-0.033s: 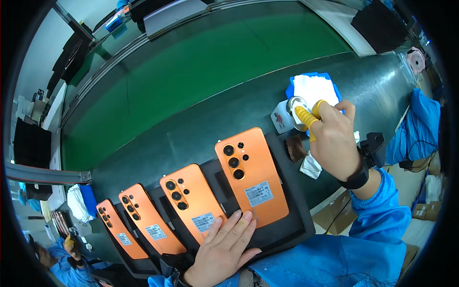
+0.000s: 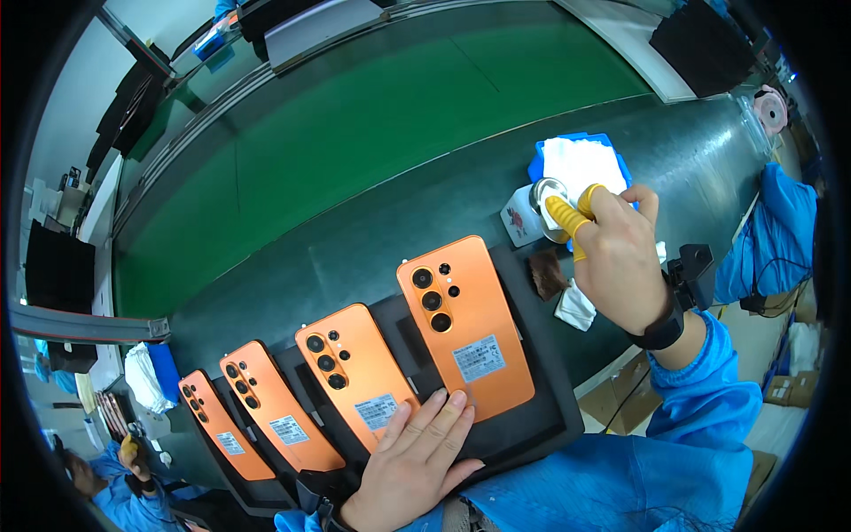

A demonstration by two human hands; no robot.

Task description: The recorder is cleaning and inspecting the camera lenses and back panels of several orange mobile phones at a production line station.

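So my left hand (image 2: 408,474) lies flat, gripping nothing, fingertips touching the near end of the black tray (image 2: 557,417)'s rightmost orange phone (image 2: 470,310), which points away leaning left, while my right hand (image 2: 625,266) is past the tray's far-right corner at a white bottle (image 2: 520,219), grip hidden tbh.

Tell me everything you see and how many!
Phones: four, orange, on the tray
Tray: one, black, under the phones
Stickers: four, white, on the phones
Metal-topped container: one, white, right of centre
Bins: two, blue, far left and beyond the container
Cloths: several, white, in the bins and beside the tray
Fuzzy piece: one, brown, beside the tray
Table: one, green, beneath the tray
Roll: one, pink, far right
Other person: at least one, blue clothes, lower left
Farther things: too small to count
Left hand: one, blue sleeve, on two phones
Right hand: one, blue sleeve, yellow finger covers, at container's top
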